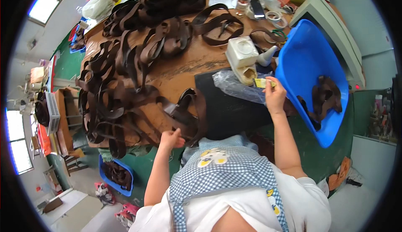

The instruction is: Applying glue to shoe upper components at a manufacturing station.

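Note:
My right hand (pixel 275 97) pinches a small flat yellow piece with dark markings (pixel 262 82), its exact kind unclear. That piece is right beside the round opening of a stained white plastic container (pixel 243 52). Crumpled clear plastic (pixel 234 85) lies under and beside the container. My left hand (pixel 172 139) is at the near table edge, loosely curled with the thumb apart, and nothing shows in it. Close to its fingertips lies a loop of dark brown strap (pixel 184 112). A black mat (pixel 224 110) lies between my two hands.
Heaps of brown straps (pixel 163 35) cover the table's left and far side. On the right stands a blue basin (pixel 301 64) with straps inside. A white nozzle bottle (pixel 266 57), a phone (pixel 257 9) and tape rolls (pixel 274 17) sit at the back right. Another blue basin (pixel 130 181) is lower left.

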Demonstrator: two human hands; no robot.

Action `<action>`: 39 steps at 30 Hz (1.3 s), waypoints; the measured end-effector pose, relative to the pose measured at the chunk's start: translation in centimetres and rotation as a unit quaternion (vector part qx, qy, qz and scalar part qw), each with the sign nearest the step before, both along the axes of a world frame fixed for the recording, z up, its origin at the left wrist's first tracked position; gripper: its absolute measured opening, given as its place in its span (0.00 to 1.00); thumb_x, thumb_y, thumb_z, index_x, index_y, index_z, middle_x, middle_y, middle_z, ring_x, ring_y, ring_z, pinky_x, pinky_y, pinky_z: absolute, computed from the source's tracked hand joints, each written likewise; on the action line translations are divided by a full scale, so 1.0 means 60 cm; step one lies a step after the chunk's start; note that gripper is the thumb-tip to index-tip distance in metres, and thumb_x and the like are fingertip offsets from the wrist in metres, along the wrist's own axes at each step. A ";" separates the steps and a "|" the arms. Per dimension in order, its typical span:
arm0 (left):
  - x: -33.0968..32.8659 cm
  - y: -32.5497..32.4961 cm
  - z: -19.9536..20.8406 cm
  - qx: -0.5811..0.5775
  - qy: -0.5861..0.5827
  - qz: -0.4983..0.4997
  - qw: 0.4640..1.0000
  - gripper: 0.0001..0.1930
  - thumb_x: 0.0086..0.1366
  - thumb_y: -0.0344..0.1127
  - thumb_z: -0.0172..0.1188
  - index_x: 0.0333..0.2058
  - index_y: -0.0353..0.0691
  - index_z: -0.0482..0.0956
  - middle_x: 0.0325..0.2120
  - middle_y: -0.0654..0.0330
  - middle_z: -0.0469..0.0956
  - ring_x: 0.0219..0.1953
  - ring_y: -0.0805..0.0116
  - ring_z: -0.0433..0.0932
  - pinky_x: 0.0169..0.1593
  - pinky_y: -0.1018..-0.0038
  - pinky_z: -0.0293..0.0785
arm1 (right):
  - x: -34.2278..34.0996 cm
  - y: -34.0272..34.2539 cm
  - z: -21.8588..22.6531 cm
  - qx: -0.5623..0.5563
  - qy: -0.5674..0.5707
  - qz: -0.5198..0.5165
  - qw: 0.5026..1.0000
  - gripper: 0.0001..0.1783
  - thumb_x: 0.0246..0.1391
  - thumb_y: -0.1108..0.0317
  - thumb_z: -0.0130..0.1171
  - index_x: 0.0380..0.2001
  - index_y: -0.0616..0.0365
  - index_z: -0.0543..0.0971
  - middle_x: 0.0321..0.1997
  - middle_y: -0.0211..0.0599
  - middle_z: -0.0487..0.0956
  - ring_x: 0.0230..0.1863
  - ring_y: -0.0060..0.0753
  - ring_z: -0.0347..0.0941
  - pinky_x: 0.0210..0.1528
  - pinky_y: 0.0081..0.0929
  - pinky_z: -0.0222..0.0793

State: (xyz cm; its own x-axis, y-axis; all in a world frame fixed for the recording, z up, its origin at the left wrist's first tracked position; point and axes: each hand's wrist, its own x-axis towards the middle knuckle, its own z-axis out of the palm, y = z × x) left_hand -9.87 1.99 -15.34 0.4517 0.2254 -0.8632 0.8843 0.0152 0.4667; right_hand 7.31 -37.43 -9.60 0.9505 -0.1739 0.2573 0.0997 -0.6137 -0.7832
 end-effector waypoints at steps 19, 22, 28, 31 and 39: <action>0.030 -0.095 0.148 0.113 -0.503 0.154 0.843 0.08 0.68 0.23 0.56 0.45 0.32 0.73 0.37 0.66 0.75 0.37 0.81 0.72 0.40 0.82 0.71 | 0.074 -0.004 -0.062 -0.107 -0.013 0.089 0.990 0.09 0.57 0.74 0.55 0.40 0.62 0.79 0.39 0.49 0.80 0.41 0.55 0.77 0.44 0.43 0.73; 0.068 -0.087 0.188 0.130 -0.520 0.127 0.835 0.09 0.68 0.22 0.56 0.46 0.32 0.73 0.38 0.66 0.77 0.38 0.80 0.74 0.43 0.82 0.71 | 0.066 -0.001 -0.064 -0.077 -0.018 0.064 0.995 0.08 0.58 0.73 0.55 0.39 0.62 0.79 0.38 0.48 0.81 0.41 0.54 0.78 0.45 0.42 0.73; 0.145 -0.074 0.183 0.320 -0.584 -0.076 0.742 0.12 0.61 0.22 0.60 0.44 0.31 0.77 0.35 0.52 0.74 0.36 0.54 0.77 0.42 0.71 0.74 | 0.045 -0.016 -0.041 -0.018 0.026 0.013 0.999 0.08 0.63 0.70 0.54 0.36 0.63 0.79 0.25 0.39 0.80 0.17 0.26 0.77 0.21 0.25 0.71; 0.154 -0.084 0.139 0.374 -0.465 -0.234 0.768 0.15 0.62 0.25 0.59 0.48 0.33 0.76 0.40 0.45 0.76 0.42 0.43 0.76 0.46 0.62 0.74 | 0.035 0.002 -0.021 0.086 0.053 -0.003 0.995 0.09 0.64 0.70 0.54 0.36 0.65 0.79 0.25 0.37 0.80 0.19 0.24 0.77 0.21 0.24 0.71; 0.177 -0.034 0.002 0.296 -0.396 -0.043 0.868 0.14 0.61 0.29 0.63 0.45 0.34 0.76 0.37 0.45 0.78 0.39 0.50 0.79 0.42 0.62 0.75 | 0.025 0.004 0.000 0.069 0.015 -0.038 0.997 0.09 0.64 0.69 0.56 0.38 0.65 0.80 0.25 0.36 0.81 0.21 0.23 0.78 0.24 0.23 0.72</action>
State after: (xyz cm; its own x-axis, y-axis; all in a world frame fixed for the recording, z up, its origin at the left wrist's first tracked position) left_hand 0.76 -0.04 -15.22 0.8880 0.4595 -0.0185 0.2680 -0.4844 0.8328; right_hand 8.82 -37.18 -9.59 0.9399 -0.2779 0.1982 0.0325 -0.5052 -0.8624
